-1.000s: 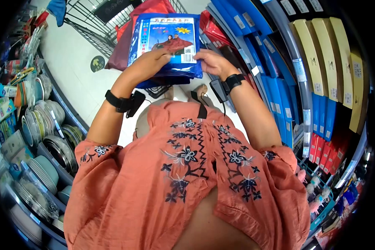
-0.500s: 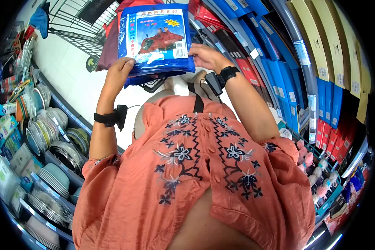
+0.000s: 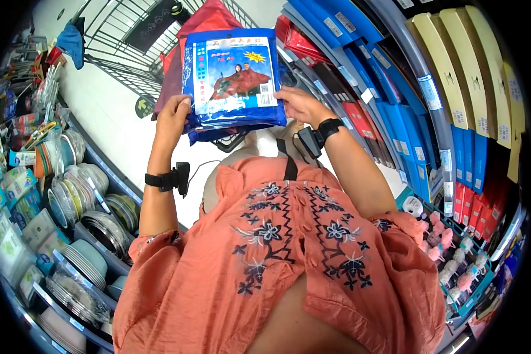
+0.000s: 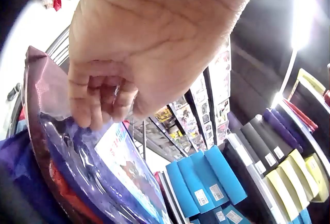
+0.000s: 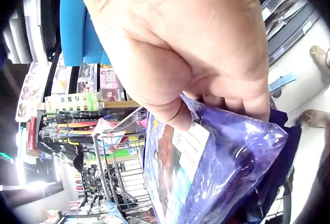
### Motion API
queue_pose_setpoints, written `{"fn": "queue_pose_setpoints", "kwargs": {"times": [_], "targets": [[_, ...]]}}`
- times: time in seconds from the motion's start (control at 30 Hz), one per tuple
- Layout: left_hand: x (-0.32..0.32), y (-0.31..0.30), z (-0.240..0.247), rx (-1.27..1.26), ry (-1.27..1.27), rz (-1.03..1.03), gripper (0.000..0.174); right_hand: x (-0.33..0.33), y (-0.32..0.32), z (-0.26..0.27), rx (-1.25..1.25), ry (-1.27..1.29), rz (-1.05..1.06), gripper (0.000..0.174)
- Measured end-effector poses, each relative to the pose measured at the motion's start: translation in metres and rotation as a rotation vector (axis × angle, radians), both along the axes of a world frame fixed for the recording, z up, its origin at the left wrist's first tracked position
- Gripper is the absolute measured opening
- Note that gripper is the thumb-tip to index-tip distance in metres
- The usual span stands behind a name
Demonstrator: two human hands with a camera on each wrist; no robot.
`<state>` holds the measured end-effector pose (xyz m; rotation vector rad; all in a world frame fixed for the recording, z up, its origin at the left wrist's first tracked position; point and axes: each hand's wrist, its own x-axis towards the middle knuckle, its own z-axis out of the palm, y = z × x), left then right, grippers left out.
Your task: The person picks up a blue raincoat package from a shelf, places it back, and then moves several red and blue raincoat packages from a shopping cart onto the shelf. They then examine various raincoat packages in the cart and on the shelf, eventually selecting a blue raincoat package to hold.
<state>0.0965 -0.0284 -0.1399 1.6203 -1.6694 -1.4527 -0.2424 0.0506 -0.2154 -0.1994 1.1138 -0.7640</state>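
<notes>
Both hands hold a blue plastic-wrapped rain poncho package [image 3: 236, 79], its label showing two riders under a red cape. My left hand [image 3: 174, 118] grips its lower left edge; in the left wrist view its curled fingers [image 4: 95, 103] lie over the shiny wrapper. On the opposite side, my right hand [image 3: 304, 106] pinches the lower right edge. In the right wrist view the thumb [image 5: 175, 113] lies on the front by the barcode label, the other fingers partly hidden behind. Maroon and red wrapped packages [image 3: 209, 20] show behind the blue one.
Ahead is a wire shopping cart [image 3: 121, 29]. Shelves of plates and bowls [image 3: 82, 259] line the left side. Blue boxes [image 3: 407, 135] and yellow boxes [image 3: 454, 71] fill the right shelves, with a teal basket [image 3: 484, 277] of small pink and white items lower down.
My left hand has moved off the front of the poncho package to its left edge. The right hand has stayed at the right edge, and the package now faces me a little lower in view.
</notes>
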Motion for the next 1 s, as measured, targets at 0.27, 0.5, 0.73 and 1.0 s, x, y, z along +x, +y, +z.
{"fn": "queue_pose_setpoints", "kwargs": {"times": [0.27,0.5,0.73,1.0], "targets": [[0.006,-0.022,-0.030,-0.107,-0.184,0.026,0.042,0.004,-0.001,0.014,-0.008,0.029,0.023,0.035],[0.008,-0.030,-0.056,-0.053,-0.203,-0.015,0.039,0.003,0.000,0.008,-0.015,0.077,0.049,0.040],[0.006,-0.013,-0.038,0.089,-0.106,-0.102,0.027,-0.019,0.003,0.003,-0.060,0.113,0.154,0.046],[0.008,-0.013,-0.033,0.158,-0.166,-0.185,0.039,-0.019,-0.010,0.021,-0.003,0.548,0.466,0.049]]}}
